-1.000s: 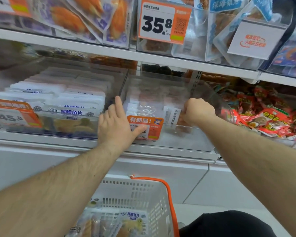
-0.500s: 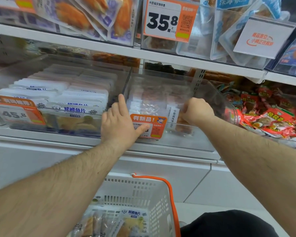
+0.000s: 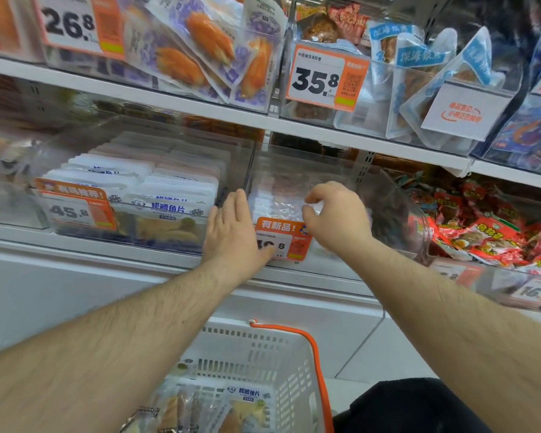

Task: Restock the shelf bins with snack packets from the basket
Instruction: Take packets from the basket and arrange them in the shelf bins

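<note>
filling the clear bin (image 3: 294,170), pale clear-fronted packets (image 3: 275,201) stand upright.

Left hand (image 3: 235,232) flat, fingers straight, right hand (image 3: 334,217) loosely curled

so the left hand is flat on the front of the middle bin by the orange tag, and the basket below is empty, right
Not quite. The head view shows the basket is not empty: snack packets lie in it. The rest holds: the left hand lies flat against the front of the middle bin, its thumb on the orange tag.
</note>
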`<action>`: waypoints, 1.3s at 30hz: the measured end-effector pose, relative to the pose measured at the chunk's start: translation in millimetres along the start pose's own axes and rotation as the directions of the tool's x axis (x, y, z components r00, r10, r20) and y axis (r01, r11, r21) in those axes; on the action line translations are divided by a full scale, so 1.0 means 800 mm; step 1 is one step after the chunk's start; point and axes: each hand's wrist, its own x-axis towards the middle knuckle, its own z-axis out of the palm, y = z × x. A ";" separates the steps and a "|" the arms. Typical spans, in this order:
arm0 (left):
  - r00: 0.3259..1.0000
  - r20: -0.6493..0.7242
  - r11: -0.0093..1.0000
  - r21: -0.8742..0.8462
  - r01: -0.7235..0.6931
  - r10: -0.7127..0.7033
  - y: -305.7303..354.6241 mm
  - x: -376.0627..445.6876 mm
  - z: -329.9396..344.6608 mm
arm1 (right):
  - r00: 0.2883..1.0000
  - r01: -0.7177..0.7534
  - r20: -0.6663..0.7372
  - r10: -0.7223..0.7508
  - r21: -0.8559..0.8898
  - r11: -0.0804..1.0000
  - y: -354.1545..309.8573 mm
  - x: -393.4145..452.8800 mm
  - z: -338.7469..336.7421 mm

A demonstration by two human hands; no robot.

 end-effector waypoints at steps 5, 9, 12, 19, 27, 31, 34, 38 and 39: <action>0.991 -0.026 0.985 0.109 -0.131 0.135 -0.041 -0.051 -0.017 | 0.984 0.178 -0.038 -0.174 0.194 0.965 -0.069 -0.038 0.030; 0.959 0.277 0.988 0.121 -0.096 0.059 -0.093 -0.078 -0.037 | 0.968 0.189 0.107 -0.225 0.272 0.943 -0.109 -0.067 0.072; 0.881 0.474 0.984 0.152 -0.092 0.009 -0.130 -0.093 -0.045 | 0.949 0.072 0.268 -0.165 0.326 0.943 -0.125 -0.090 0.116; 0.694 0.714 0.989 0.146 -0.019 -0.092 -0.188 -0.110 -0.028 | 0.722 -0.250 0.691 0.039 0.208 0.946 -0.105 -0.161 0.251; 0.506 0.856 0.985 0.163 -0.060 -0.111 -0.196 -0.102 -0.009 | 0.316 -0.503 0.903 0.290 -0.100 0.858 -0.065 -0.278 0.371; 0.472 0.874 0.980 0.178 -0.089 -0.116 -0.194 -0.100 -0.006 | 0.269 -0.391 0.909 0.318 -0.199 0.899 -0.058 -0.309 0.390; 0.434 0.894 0.981 0.166 -0.097 -0.108 -0.189 -0.101 0.001 | 0.328 -0.208 0.860 0.390 -0.337 0.918 -0.044 -0.318 0.399; 0.394 0.911 0.979 0.175 -0.100 -0.123 -0.188 -0.102 0.015 | 0.293 -0.154 0.851 0.436 -0.408 0.900 -0.029 -0.326 0.405; 0.389 0.912 0.979 0.180 -0.098 -0.129 -0.188 -0.102 0.016 | 0.274 -0.172 0.854 0.442 -0.408 0.896 -0.025 -0.329 0.409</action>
